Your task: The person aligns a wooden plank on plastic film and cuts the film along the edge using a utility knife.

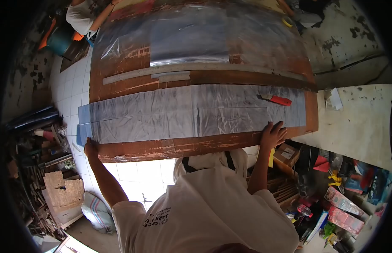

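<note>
A long strip of clear plastic sheet [162,111], wrinkled and with bluish ends, lies across the brown wooden tabletop [141,151]. At its near left corner, my left hand [91,148] is closed, with the fingertips at the sheet's edge by the table's left side. My right hand [273,134] rests with fingers spread on the sheet's near edge, toward the right. A red-handled cutter knife [277,99] lies on the sheet, farther back than my right hand and apart from it. Behind the strip runs a long flat ruler [149,74].
More clear plastic [189,36] covers the table's far part. Another person's arm and white sleeve [80,19] show at the far left. A pale board [352,109] is at the right. Wood scraps [63,187] and a sack [97,213] lie left; a cardboard box [286,155] stands right.
</note>
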`<state>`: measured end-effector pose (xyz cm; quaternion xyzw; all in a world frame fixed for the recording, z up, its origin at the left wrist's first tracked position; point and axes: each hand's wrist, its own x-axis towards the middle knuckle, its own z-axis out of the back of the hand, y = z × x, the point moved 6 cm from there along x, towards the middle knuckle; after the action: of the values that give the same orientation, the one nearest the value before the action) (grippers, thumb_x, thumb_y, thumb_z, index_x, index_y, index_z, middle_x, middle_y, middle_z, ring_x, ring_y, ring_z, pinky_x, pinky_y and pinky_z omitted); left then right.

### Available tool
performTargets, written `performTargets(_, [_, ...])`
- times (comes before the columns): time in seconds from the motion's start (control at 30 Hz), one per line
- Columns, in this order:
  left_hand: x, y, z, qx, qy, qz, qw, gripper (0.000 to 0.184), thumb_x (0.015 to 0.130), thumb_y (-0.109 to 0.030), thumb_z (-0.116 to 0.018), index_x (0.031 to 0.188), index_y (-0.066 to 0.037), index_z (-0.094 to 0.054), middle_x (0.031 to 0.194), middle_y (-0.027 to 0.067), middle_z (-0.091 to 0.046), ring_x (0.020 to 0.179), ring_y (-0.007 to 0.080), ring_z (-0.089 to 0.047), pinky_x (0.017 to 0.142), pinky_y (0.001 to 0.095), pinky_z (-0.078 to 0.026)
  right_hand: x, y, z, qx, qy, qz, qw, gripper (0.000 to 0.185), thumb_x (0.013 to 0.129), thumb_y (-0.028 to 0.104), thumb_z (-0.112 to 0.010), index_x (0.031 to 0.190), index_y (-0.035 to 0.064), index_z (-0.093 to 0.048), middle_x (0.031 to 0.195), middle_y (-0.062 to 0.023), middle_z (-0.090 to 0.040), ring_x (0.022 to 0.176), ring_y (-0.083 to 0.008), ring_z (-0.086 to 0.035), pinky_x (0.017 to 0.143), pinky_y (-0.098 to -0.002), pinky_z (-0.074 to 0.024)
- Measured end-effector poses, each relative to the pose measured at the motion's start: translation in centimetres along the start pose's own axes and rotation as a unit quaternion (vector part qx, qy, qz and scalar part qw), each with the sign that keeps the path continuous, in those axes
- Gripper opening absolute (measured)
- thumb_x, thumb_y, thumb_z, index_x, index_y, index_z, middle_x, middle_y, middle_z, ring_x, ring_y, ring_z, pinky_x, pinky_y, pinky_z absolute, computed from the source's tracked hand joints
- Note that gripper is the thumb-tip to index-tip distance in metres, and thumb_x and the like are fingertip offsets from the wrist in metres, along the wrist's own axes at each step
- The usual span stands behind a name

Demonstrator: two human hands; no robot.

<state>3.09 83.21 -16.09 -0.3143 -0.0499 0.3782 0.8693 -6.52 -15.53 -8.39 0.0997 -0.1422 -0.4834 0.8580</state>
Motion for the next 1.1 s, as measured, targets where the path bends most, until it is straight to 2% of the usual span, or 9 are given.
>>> performTargets(0.03, [-0.1,1.1,-0.5,-0.211,0.012,0.104,0.972,0.038,0.097,-0.03,-0.069,0.12,0.0,-0.07,0.101,0.0082,-0.073,0.087,0.0222,-0.067,0.081,0.0358,-0.053,0.1,-0.2,-0.2,0.001,0.0,-0.001,1.0,0.073,0.099,0.058,-0.046,0.156,0.0121,-0.04,0.163,-0.0296,-0.025,0.153,-0.0439,-0.02,0.12,-0.0663,-0.0103])
performTargets(0.33, [-2.4,-2.0,-1.2,-0.417,0.013,0.144,0.898,0.016,0.094,-0.023,-0.074,0.098,-0.007,-0.072,0.084,-0.0026,-0.062,0.073,0.0118,-0.055,0.066,0.0304,-0.046,1.4,-0.8,-1.1,-0.013,-0.008,0.002,1.0,0.075,0.1,0.059,-0.041,0.159,0.0136,-0.035,0.165,-0.0292,-0.021,0.154,-0.0438,-0.017,0.118,-0.0677,-0.0107])
performTargets(0.63, [-2.2,-2.4,-1.2,-0.347,-0.003,0.135,0.928,0.025,0.089,-0.031,-0.08,0.092,-0.008,-0.07,0.077,-0.0002,-0.063,0.068,0.0114,-0.059,0.061,0.0263,-0.045,2.0,-1.1,-0.5,-0.012,-0.012,-0.003,1.0,0.074,0.099,0.059,-0.043,0.158,0.0155,-0.037,0.164,-0.0283,-0.024,0.154,-0.0412,-0.019,0.118,-0.0701,-0.0096])
performTargets(0.7, [-1.5,-1.5,-1.4,-0.353,-0.024,0.131,0.926,0.039,0.086,-0.036,-0.082,0.095,-0.001,-0.069,0.077,0.0053,-0.066,0.072,0.0188,-0.063,0.066,0.0334,-0.051,2.2,-1.3,-0.3,-0.004,0.02,0.007,1.0,0.076,0.097,0.061,-0.046,0.158,0.016,-0.038,0.165,-0.0274,-0.023,0.155,-0.0404,-0.02,0.117,-0.0713,-0.0086])
performTargets(0.73, [-1.3,-1.7,0.0,-0.257,-0.136,0.07,0.954,0.046,0.086,-0.038,-0.081,0.099,0.003,-0.067,0.084,0.0104,-0.068,0.076,0.0246,-0.064,0.072,0.039,-0.053,2.5,-2.0,-0.2,-0.006,0.016,0.004,1.0,0.076,0.097,0.061,-0.046,0.158,0.016,-0.038,0.165,-0.0274,-0.023,0.155,-0.0404,-0.02,0.117,-0.0713,-0.0086])
performTargets(0.83, [-5.6,-3.9,3.4,-0.044,-0.485,-0.063,0.871,0.065,0.087,-0.042,-0.079,0.114,0.014,-0.059,0.108,0.025,-0.065,0.096,0.0396,-0.064,0.086,0.0528,-0.053,3.4,-2.8,1.5,0.128,-0.033,0.091,0.987,0.058,0.092,0.04,-0.066,0.138,0.0047,-0.061,0.152,-0.0271,-0.045,0.141,-0.0435,-0.043,0.116,-0.0541,-0.0331])
performTargets(0.9, [-10.2,-7.8,4.0,0.039,-0.496,-0.135,0.857,0.067,0.089,-0.037,-0.078,0.129,0.01,-0.053,0.117,0.0264,-0.059,0.11,0.041,-0.061,0.092,0.0531,-0.053,2.8,-2.1,5.1,0.126,-0.085,0.117,0.981,0.048,0.091,0.031,-0.068,0.129,0.0014,-0.065,0.138,-0.0255,-0.056,0.128,-0.0407,-0.055,0.106,-0.0484,-0.0431])
performTargets(0.97, [-16.6,-14.9,3.1,-0.093,-0.427,-0.153,0.886,0.057,0.093,-0.031,-0.074,0.13,0.008,-0.054,0.118,0.0253,-0.059,0.11,0.0382,-0.063,0.092,0.0495,-0.057,1.8,-0.7,7.5,0.12,-0.137,0.142,0.973,0.039,0.091,0.023,-0.071,0.121,-0.0018,-0.068,0.124,-0.024,-0.067,0.115,-0.0379,-0.066,0.097,-0.0427,-0.0532])
performTargets(1.1, [-24.4,-20.4,-1.9,-0.179,-0.32,-0.162,0.916,0.05,0.097,-0.026,-0.068,0.133,0.005,-0.052,0.122,0.0242,-0.058,0.111,0.036,-0.064,0.09,0.0466,-0.059,0.8,2.8,6.4,0.4,0.041,0.025,0.915,0.024,0.097,0.021,-0.066,0.109,0.0024,-0.075,0.067,-0.0077,-0.068,0.061,-0.0136,-0.067,0.062,-0.0292,-0.0553])
